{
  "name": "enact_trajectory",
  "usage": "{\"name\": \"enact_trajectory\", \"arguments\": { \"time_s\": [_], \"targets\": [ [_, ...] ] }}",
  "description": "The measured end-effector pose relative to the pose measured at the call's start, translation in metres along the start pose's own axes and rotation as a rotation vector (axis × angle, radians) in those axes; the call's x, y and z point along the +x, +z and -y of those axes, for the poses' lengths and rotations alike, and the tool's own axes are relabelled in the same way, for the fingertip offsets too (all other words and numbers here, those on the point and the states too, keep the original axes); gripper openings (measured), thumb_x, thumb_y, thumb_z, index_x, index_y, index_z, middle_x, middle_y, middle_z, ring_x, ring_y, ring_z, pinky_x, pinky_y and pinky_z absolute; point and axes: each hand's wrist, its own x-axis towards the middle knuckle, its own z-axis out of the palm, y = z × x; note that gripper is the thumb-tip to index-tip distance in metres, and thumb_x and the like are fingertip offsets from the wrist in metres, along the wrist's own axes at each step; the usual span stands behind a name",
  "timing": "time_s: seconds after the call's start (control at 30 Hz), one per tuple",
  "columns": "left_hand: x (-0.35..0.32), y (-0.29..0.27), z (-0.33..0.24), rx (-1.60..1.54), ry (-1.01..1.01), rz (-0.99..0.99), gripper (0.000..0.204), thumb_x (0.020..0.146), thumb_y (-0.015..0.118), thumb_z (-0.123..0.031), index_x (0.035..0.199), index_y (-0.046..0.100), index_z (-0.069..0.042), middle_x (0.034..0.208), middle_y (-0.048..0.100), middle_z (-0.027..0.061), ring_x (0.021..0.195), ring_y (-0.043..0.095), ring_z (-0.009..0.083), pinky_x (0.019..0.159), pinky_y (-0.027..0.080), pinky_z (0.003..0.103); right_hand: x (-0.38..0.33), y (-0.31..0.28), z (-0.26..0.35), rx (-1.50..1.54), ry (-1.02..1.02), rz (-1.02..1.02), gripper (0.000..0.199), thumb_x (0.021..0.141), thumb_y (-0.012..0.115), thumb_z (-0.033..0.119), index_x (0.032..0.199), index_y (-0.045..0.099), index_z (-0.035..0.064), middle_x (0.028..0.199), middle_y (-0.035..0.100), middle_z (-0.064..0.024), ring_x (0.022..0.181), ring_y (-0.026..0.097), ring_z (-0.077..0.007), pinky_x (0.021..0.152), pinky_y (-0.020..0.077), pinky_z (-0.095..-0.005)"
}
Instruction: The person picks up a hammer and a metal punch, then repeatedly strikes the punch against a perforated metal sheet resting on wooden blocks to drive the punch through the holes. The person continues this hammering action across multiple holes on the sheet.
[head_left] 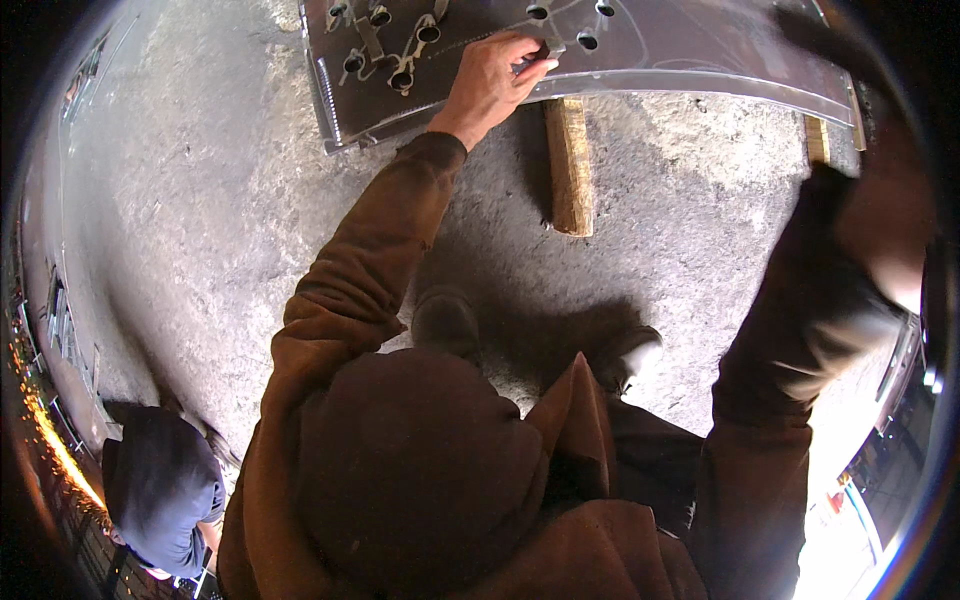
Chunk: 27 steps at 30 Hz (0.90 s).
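Note:
My left hand [497, 78] reaches over the near edge of a dark steel plate [480, 18]. Its fingers are closed around a small dark piece with a paler tip [548, 50], whose kind I cannot make out. Several round holes and pale drawn lines mark the plate, and a raised lip runs along its near edge. My right hand [888, 225] is out at the right rim, smeared by motion, so its fingers do not show. A blurred dark shape [825, 45] lies above it, over the plate's right end; I cannot tell whether the hand holds it.
A wooden beam [570, 170] juts from under the plate toward my boots [446, 322]. Another wooden piece [818, 138] shows below the plate's right end. At lower left a person in dark clothing [165, 490] bends near a stream of orange sparks [60, 440]. Rough grey floor lies between.

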Motion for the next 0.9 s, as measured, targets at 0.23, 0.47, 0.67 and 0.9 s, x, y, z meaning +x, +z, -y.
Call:
{"name": "enact_trajectory", "arguments": {
  "time_s": [0.23,0.47,0.67,0.9],
  "targets": [
    [0.008,0.01,0.005,0.074,0.109,-0.111,0.025,0.086,0.079,-0.024,0.088,0.069,-0.001,0.089,0.069,0.0168,0.088,0.064,0.0329,0.08,0.053,0.042,-0.019,0.235,-0.032,0.704,0.664,0.037,0.056,0.103,0.048,0.056,0.079,0.057,0.0064,0.055,0.044,0.0023,0.042,0.042,-0.0097,0.038,0.036,-0.0308],
    [0.052,-0.055,0.029,0.178,-0.205,-0.288,0.033,0.089,0.074,-0.04,0.099,0.076,-0.008,0.082,0.075,0.0126,0.074,0.073,0.0288,0.069,0.056,0.041,-0.022,0.242,-0.056,0.707,0.798,0.131,0.064,0.1,0.055,0.056,0.073,0.054,-0.0014,0.054,0.047,-0.0044,0.044,0.049,-0.0169,0.041,0.0404,-0.0367],
    [0.054,-0.075,0.051,0.687,-0.308,0.038,0.035,0.087,0.076,-0.039,0.102,0.076,-0.008,0.096,0.075,0.0168,0.094,0.072,0.0354,0.081,0.057,0.046,-0.03,0.248,-0.059,0.711,0.748,0.127,0.056,0.1,0.057,0.055,0.071,0.045,0.008,0.053,0.043,0.0015,0.041,0.042,-0.0095,0.036,0.036,-0.0296],
    [0.071,-0.076,0.078,0.655,-0.495,0.126,0.032,0.084,0.077,-0.037,0.102,0.077,-0.01,0.102,0.074,0.0181,0.102,0.07,0.0376,0.089,0.055,0.047,-0.029,0.261,-0.068,0.719,0.654,0.078,0.054,0.099,0.059,0.053,0.075,0.05,0.0051,0.053,0.041,-0.0002,0.041,0.041,-0.0129,0.037,0.0363,-0.0337]
  ]
}}
